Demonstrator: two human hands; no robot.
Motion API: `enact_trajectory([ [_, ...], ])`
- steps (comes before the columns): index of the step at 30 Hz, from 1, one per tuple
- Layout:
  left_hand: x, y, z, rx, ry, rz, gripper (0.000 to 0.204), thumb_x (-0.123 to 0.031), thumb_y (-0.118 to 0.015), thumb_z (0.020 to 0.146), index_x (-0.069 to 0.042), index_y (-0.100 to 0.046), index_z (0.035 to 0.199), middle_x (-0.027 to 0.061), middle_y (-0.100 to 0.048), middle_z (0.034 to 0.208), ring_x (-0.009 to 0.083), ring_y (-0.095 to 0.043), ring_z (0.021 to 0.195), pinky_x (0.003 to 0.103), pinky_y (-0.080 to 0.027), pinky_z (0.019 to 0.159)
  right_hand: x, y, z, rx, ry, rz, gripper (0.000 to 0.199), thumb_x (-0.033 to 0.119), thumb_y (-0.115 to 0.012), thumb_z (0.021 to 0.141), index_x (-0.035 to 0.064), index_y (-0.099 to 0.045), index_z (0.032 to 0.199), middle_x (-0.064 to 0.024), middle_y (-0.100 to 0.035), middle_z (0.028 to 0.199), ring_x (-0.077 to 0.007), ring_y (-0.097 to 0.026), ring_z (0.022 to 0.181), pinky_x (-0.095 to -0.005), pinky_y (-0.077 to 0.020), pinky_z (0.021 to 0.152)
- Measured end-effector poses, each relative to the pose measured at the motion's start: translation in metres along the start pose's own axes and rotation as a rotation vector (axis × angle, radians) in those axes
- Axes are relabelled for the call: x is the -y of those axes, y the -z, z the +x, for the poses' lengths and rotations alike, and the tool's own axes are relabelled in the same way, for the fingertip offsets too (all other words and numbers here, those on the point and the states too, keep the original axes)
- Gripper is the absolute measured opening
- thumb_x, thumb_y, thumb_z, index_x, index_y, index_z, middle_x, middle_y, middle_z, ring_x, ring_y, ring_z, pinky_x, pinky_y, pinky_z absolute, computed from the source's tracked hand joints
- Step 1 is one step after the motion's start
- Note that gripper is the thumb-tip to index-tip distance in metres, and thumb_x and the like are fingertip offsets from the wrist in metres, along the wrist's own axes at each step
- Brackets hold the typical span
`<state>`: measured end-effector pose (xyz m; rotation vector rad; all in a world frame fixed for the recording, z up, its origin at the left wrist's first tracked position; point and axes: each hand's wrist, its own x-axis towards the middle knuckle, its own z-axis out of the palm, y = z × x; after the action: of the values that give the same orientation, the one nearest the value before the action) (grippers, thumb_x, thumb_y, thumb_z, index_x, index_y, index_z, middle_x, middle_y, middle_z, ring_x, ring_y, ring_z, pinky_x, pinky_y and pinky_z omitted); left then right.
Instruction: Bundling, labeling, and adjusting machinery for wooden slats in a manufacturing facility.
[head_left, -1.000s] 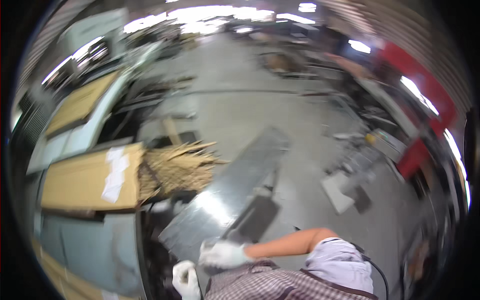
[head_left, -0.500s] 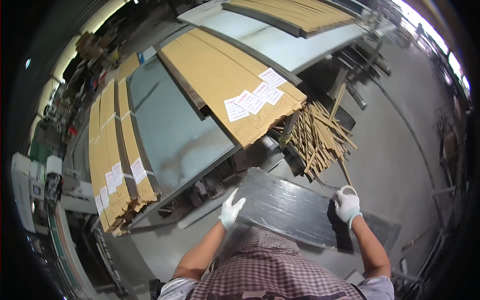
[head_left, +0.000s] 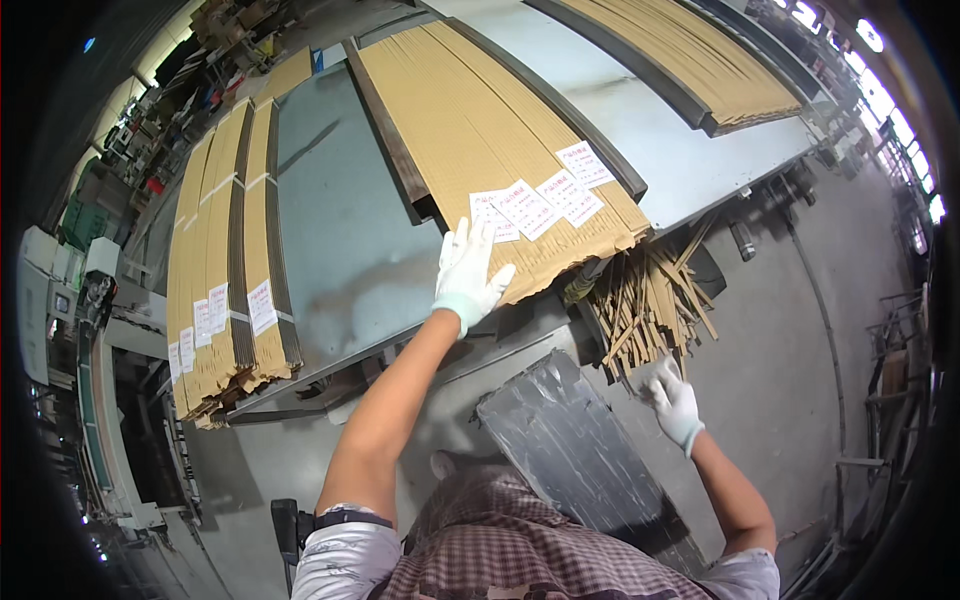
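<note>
Left grip (head_left: 466, 272) spread wide, right grip (head_left: 672, 405) blurred!

There's your left at the clock's centre, fingers splayed, nothing clasped, at the ragged edge of the cardboard pack (head_left: 450, 100), which runs up toward twelve. Your right's at four, beside the brown strips (head_left: 645, 315) at three; blur hides whether it's holding one. Below, at five, lies the streaked dark panel (head_left: 575, 445).

Careful: jutting strip ends could snag that right glove, and dragging left fingers could tear the white labels (head_left: 570, 198) at one.

The count: two gloved hands, one dark panel, four labels on your pack, five paper tags (head_left: 262, 307) on narrow packs (head_left: 205, 265) at nine; strips too tangled to number.
</note>
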<state>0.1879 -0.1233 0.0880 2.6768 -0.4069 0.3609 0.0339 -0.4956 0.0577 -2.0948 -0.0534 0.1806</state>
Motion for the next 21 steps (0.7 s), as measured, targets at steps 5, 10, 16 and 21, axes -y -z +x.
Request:
enact_trajectory([
  [5,-0.006,-0.023,-0.01,0.1,0.163,0.191,0.075,-0.044,-0.054,0.091,0.0,-0.034,0.148,0.0197,-0.029,0.155,0.0383,-0.02,0.146,0.048,-0.011,0.121,0.084,-0.025,0.098,0.063,0.359,-0.189,0.018,0.01,-0.052,0.093,0.0122,-0.063,0.107,-0.0088,-0.066,0.083,-0.0293,-0.066,0.076,-0.0364,-0.0523,0.071],
  [10,-0.025,-0.028,-0.03,-0.224,0.415,-0.33,0.078,-0.043,-0.063,0.088,-0.006,-0.033,0.15,0.0233,-0.035,0.15,0.0386,-0.027,0.143,0.049,-0.022,0.118,0.122,-0.064,0.207,-0.04,0.653,-0.384,0.011,0.009,-0.058,0.09,0.0106,-0.062,0.1,-0.0138,-0.063,0.087,-0.0347,-0.064,0.082,-0.0431,-0.0502,0.073],
  [16,-0.013,-0.061,-0.035,-0.029,1.161,-1.361,0.095,-0.056,-0.065,0.089,-0.025,-0.002,0.153,0.0107,-0.047,0.134,0.0317,-0.049,0.125,0.05,-0.041,0.099,0.107,-0.099,0.283,-0.097,0.765,-0.59,0.017,0.015,-0.062,0.086,0.0105,-0.063,0.103,-0.0132,-0.063,0.09,-0.033,-0.062,0.089,-0.0443,-0.049,0.077],
  [21,-0.009,-0.086,-0.01,-0.259,1.242,-1.452,0.086,-0.052,-0.074,0.084,-0.024,-0.018,0.144,0.0078,-0.045,0.138,0.0333,-0.053,0.12,0.057,-0.045,0.092,0.102,-0.108,0.29,-0.147,0.822,-0.583,0.016,0.015,-0.064,0.083,0.0115,-0.063,0.099,-0.0124,-0.062,0.091,-0.0316,-0.06,0.092,-0.044,-0.0483,0.079],
])
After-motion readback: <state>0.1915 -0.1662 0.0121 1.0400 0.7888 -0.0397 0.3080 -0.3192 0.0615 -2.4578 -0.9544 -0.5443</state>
